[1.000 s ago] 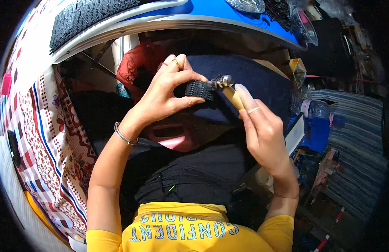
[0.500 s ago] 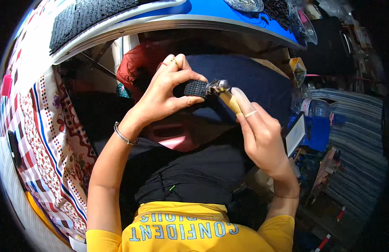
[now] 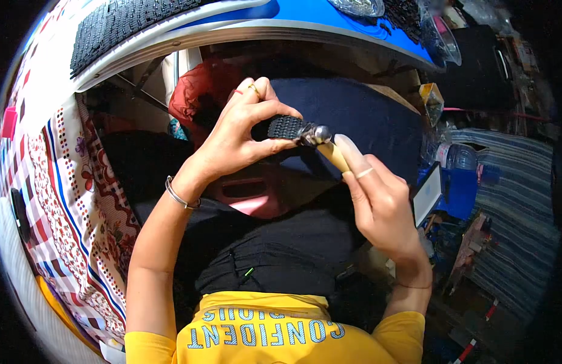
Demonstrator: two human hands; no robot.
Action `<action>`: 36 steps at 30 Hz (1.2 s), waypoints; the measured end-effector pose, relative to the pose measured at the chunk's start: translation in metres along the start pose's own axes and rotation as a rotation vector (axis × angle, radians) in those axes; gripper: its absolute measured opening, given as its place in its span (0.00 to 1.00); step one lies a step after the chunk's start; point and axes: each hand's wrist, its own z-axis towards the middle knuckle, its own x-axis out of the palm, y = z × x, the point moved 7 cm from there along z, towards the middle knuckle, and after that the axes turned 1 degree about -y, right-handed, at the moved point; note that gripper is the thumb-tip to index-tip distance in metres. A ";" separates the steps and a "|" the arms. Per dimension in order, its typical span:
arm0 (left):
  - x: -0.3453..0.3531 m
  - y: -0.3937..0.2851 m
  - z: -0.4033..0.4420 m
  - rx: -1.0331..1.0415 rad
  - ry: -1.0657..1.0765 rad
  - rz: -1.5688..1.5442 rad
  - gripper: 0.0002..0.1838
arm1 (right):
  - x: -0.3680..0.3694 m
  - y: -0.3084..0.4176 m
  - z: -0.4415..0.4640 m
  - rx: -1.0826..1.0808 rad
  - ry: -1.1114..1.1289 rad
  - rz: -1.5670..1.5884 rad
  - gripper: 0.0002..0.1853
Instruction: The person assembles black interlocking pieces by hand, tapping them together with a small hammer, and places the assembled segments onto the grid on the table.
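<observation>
My left hand (image 3: 232,127) is closed, pinching a small black piece with a bumpy, woven-looking surface (image 3: 284,127) between thumb and fingers. In my right hand (image 3: 381,197) is a hand tool with a yellow handle (image 3: 334,156); its shiny, rounded metal head (image 3: 320,132) is blurred and meets the right end of the black piece. What kind of tool it is I cannot make out. A pale covering shows on the right index finger. Both hands are above my lap and a dark blue cloth (image 3: 372,121).
Ahead stands a blue table (image 3: 305,15) with a metal edge. Black textured strips (image 3: 120,33) lie on its left, and a clear container (image 3: 357,6) is toward the right. A patterned cloth (image 3: 68,182) hangs at left; a plastic bottle (image 3: 460,156) stands at right.
The metal head of the tool has tilted slightly downward at the end of the black piece. My right hand has shifted a little to the right; the left barely moves.
</observation>
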 end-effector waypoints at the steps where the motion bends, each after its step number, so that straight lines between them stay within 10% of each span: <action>1: -0.001 0.000 0.001 0.000 -0.001 -0.002 0.18 | -0.002 0.000 0.001 -0.008 -0.012 0.006 0.24; 36: -0.001 0.003 -0.005 -0.010 -0.033 -0.051 0.20 | 0.001 -0.005 0.013 0.000 -0.050 -0.030 0.22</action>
